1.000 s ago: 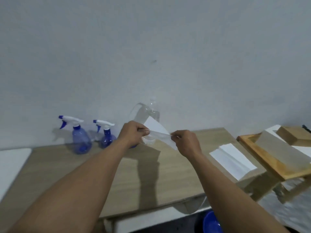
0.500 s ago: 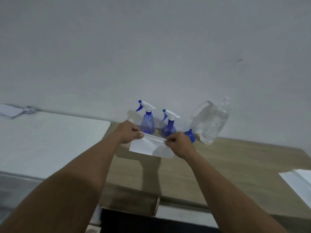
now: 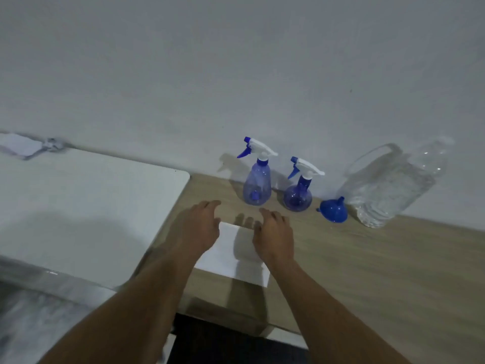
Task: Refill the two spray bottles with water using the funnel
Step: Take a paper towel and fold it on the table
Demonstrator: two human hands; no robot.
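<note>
Spray bottles: we see the tall spray bottle (image 3: pixel 256 187) and the round spray bottle (image 3: pixel 298 198) standing upright side by side at the back of the wooden table (image 3: pixel 367 271), near the wall. Their long axes are vertical and both nozzles point left.
Funnel: the blue funnel (image 3: pixel 333 211) sits just right of the round bottle. Its wide mouth faces down and toward us, and its spout points up and slightly right.
Water jug: the clear water jug (image 3: pixel 388 185) stands beside the funnel, its neck toward the upper right of the view.
Left hand: our left hand (image 3: pixel 199 227) lies over the left edge of the paper sheet (image 3: pixel 231 256), fingers straight and spread, gripping nothing.
Right hand: our right hand (image 3: pixel 274 237) rests on the sheet's right part, fingers loosely extended, gripping nothing.
Change: half a second ago both hands pinched the sheet's top edge in the air; now it lies flat on the table in front of the bottles, released.
Materials: translucent blue plastic bottle bodies, white spray heads with blue triggers, a conical opaque funnel, a ribbed transparent jug, a matte white sheet, a pale wood-grain tabletop.
Left side: a smooth white surface (image 3: pixel 91 206) with a rounded corner adjoins the table.
</note>
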